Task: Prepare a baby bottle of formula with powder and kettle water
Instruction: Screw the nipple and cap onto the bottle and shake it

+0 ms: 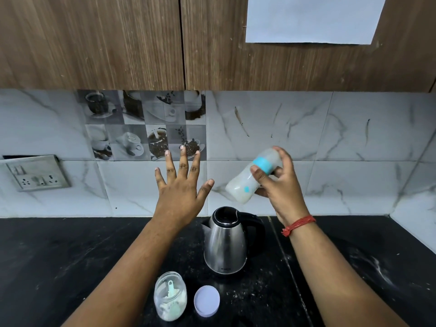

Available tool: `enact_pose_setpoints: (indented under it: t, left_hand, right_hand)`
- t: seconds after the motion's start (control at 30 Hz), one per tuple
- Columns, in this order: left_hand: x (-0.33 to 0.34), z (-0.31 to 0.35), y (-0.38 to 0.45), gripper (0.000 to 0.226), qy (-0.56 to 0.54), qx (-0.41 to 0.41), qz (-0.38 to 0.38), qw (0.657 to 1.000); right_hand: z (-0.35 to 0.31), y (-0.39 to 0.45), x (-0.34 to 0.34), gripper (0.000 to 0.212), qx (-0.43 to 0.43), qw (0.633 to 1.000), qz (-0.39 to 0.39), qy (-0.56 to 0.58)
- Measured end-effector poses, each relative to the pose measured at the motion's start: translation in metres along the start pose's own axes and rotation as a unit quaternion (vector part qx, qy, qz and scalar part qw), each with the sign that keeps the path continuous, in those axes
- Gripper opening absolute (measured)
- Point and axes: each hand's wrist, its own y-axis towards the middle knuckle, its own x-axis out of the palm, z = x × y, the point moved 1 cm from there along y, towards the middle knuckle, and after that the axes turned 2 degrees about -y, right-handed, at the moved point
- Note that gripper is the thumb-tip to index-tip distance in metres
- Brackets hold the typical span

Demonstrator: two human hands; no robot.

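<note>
Milky-white liquid fills the baby bottle (250, 179), which the right hand (279, 185) holds up in the air, tilted with its base down to the left and its capped end up to the right. Fingers and thumb of that hand curl round the bottle near its turquoise collar (263, 165), one fingertip laid over the clear cap. A red thread band (297, 224) circles the right wrist.

Beside it, the left hand (181, 187) is raised with all 5 fingers spread wide and straight, palm away from the camera, holding nothing and touching nothing.

Below the hands, on the black stone counter (59, 256), stands a stainless steel kettle (225, 244) with a black handle, its lid open and its spout turned left. Nearer the camera sits an open clear jar (170, 296) of pale powder with a light green scoop inside; its round lilac lid (207, 300) lies flat just to the right of it, apart from the jar. Specks of powder are scattered over the counter around the kettle.

Marble-look tiles (306, 138) cover the wall behind, with a switch plate (35, 173) at the left and wooden cabinets (94, 43) above
</note>
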Motion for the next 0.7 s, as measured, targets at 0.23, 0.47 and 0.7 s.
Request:
enact_pose_setpoints:
  t: [0.23, 0.47, 0.7]
  left_hand:
    - [-0.004, -0.002, -0.002, 0.079, -0.012, -0.005, 0.006, 1.000]
    - [-0.005, 0.003, -0.002, 0.082, -0.009, -0.003, 0.000, 1.000]
    - [-0.005, 0.004, -0.002, 0.080, -0.007, -0.001, 0.000, 1.000]
  right_hand:
    - [0.002, 0.003, -0.007, 0.074, 0.007, 1.000, 0.023, 0.017]
    - [-0.003, 0.004, -0.004, 0.080, 0.000, 1.000, 0.030, 0.010]
    - [-0.003, 0.006, -0.005, 0.078, -0.006, 0.999, 0.033, 0.004]
